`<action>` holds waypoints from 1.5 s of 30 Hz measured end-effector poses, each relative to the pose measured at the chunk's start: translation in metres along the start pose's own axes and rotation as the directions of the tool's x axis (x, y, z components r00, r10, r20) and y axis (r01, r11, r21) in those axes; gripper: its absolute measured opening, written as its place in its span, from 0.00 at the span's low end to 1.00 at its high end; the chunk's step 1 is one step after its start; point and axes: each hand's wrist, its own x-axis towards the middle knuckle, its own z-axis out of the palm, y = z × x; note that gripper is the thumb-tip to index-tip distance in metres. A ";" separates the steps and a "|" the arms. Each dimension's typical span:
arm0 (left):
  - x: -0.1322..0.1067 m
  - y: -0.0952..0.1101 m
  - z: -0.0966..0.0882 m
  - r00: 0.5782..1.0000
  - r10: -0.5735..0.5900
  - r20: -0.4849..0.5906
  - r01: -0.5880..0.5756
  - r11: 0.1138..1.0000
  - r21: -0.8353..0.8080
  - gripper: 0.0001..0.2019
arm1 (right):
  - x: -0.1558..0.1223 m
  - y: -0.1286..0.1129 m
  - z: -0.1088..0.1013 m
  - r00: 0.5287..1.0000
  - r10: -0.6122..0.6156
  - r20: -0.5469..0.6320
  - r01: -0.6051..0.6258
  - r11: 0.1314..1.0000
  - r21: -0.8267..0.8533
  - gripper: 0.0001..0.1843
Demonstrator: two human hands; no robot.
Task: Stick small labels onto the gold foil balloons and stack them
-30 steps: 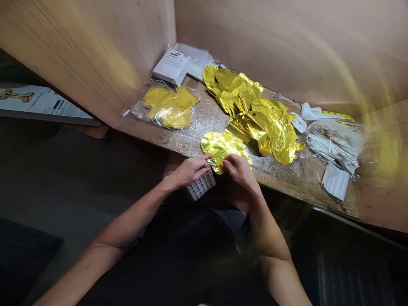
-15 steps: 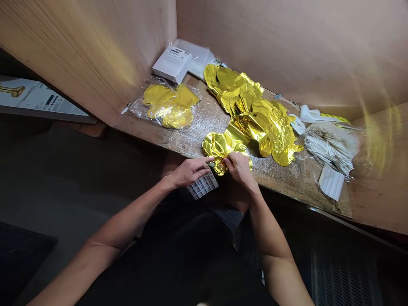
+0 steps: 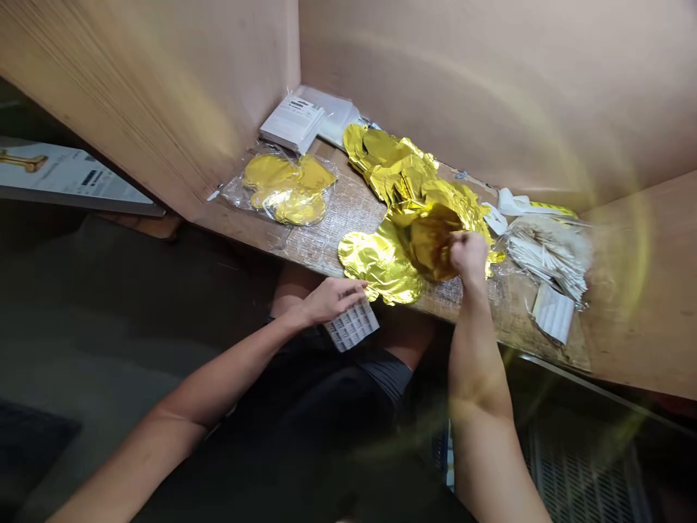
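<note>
My left hand (image 3: 333, 299) is closed on a sheet of small printed stickers (image 3: 353, 327), just in front of the bench edge. Its fingertips reach the near rim of a flat gold foil balloon (image 3: 381, 265) lying at the front of the bench. My right hand (image 3: 471, 254) forms a fist at the right, pinching a lifted gold foil balloon (image 3: 434, 243) whose sheet hangs folded and shaded. Behind it spreads a crumpled pile of gold foil balloons (image 3: 389, 160).
On the left lies a clear bag of folded gold foil (image 3: 288, 185), with packs of printed cards (image 3: 294, 122) behind. To the right are a bundle of white straws or strips (image 3: 547, 247), a white roll (image 3: 554, 314) and white tape (image 3: 515, 202). Wooden walls (image 3: 490, 87) enclose the bench.
My right hand has moved from the front balloon's gathered edge to the right, raising a foil sheet. The front balloon now lies flatter. My left hand keeps the sticker sheet, nearly in place.
</note>
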 end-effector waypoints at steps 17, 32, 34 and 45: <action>0.002 0.018 -0.009 0.916 -0.297 -0.269 0.151 0.877 -0.457 0.19 | -0.155 -0.060 0.050 0.776 -0.584 0.238 0.523 0.807 0.275 0.12; -0.004 0.033 -0.013 0.931 -0.258 -0.256 0.160 0.923 -0.350 0.17 | -0.158 -0.069 0.049 0.855 -0.401 0.329 0.246 0.872 0.422 0.08; -0.004 0.035 -0.013 0.929 -0.261 -0.261 0.161 0.923 -0.350 0.17 | -0.159 -0.069 0.051 0.852 -0.429 0.302 0.277 0.857 0.435 0.05; -0.004 0.031 -0.013 0.924 -0.285 -0.256 0.182 0.914 -0.362 0.17 | -0.161 -0.066 0.058 0.818 -0.527 0.232 0.424 0.824 0.376 0.09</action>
